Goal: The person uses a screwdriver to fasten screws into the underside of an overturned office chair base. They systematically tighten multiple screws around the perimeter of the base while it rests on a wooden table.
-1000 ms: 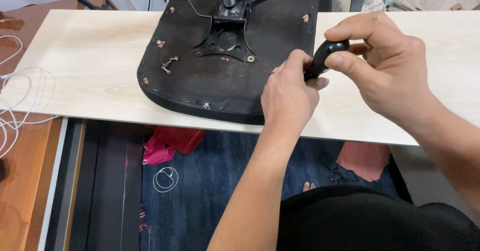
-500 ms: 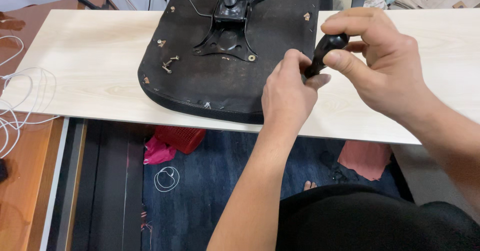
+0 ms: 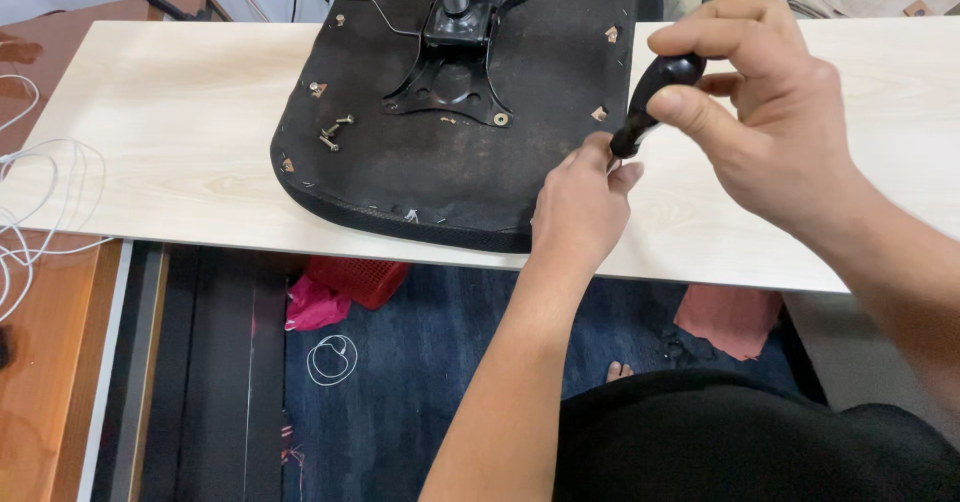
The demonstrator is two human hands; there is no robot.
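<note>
Right hand clamped on screwdriver; left hand pinches at its tip on the seat; loose screws lie far left, so fastening looks unfinished.

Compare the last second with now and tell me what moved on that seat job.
Little moved. The right hand, gripping the black screwdriver handle, edged slightly up and towards the upturned seat base, the handle tilting a little. The left hand stayed pinched at the tool's tip by the seat's edge. Nothing was picked up or released. Seat base, loose screws and pale board are unchanged.
</note>
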